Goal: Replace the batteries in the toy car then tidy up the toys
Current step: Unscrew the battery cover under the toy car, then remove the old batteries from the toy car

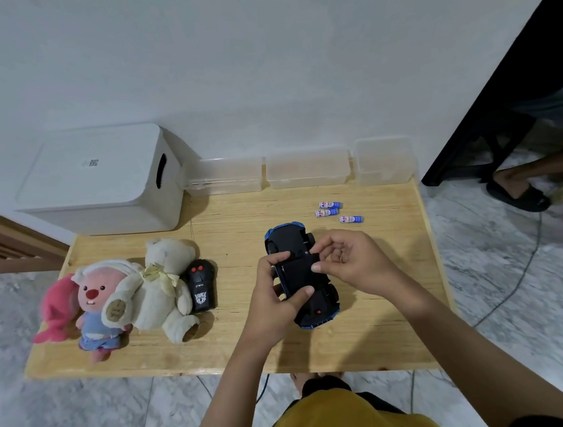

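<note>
Both hands hold the upturned toy car (301,273), long axis running away from the person: left hand (274,296) gripping its side, right hand (350,261) pinching at the underside battery cover (299,266), three batteries (330,205) lying beyond, nearer the right hand.

Top: mustard-yellow shirt (331,422)
Arms: bare to past the elbows, no sleeves showing
Left hand (275,303): bare, no glove
Right hand (353,261): bare, no glove
Legs: dark shorts (324,386)
</note>
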A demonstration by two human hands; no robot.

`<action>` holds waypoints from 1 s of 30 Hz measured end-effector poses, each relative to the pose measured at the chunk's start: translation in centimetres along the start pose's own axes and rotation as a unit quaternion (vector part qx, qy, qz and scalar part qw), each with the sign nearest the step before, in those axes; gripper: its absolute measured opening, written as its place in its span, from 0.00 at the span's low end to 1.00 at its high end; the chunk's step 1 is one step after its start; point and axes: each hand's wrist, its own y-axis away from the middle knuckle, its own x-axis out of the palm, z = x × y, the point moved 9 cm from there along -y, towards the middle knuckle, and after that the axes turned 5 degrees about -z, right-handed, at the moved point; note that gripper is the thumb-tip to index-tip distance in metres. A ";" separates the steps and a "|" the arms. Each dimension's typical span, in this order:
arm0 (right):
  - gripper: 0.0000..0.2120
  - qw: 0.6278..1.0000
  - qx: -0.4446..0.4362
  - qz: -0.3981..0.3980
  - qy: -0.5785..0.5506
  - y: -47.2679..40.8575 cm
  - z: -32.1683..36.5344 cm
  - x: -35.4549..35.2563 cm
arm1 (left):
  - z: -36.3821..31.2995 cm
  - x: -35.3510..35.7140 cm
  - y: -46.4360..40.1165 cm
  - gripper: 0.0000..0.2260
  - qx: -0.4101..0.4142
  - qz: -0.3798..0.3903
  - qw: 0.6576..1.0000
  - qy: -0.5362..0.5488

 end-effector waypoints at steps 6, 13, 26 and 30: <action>0.09 0.995 0.010 -0.075 -0.059 0.7 -0.2 -3.2 | 0.4 0.1 -0.3 0.28 0.010 0.017 1.000 -0.014; 0.09 0.983 0.099 -0.141 0.059 4.0 -6.5 -7.4 | 1.2 -1.0 -0.6 0.33 0.001 0.004 1.000 0.001; 0.08 0.968 0.167 -0.146 0.121 5.8 -14.0 -5.8 | 1.8 -0.9 -0.3 0.34 -0.024 0.006 1.000 0.016; 0.09 0.965 0.172 -0.143 0.136 5.8 -13.8 -5.8 | 1.9 -0.9 -0.4 0.34 -0.025 0.005 1.000 0.014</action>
